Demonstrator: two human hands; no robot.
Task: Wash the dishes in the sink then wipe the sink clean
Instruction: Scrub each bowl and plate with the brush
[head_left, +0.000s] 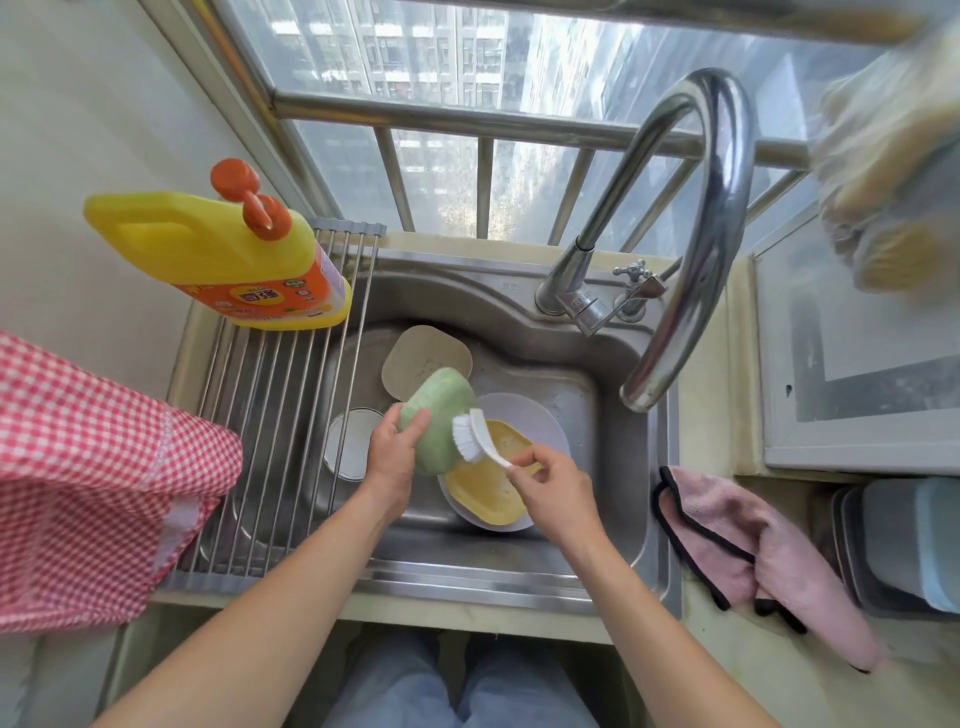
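L hand (396, 451) grips green dish (440, 415) | R hand (551, 491) pinches brush (475, 435) w/ bristles on dish

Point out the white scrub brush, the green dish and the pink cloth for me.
white scrub brush (470, 436), head view, on the bristle head.
green dish (441, 415), head view, on its outer side.
pink cloth (769, 551), head view, on its folded middle, right of the sink.
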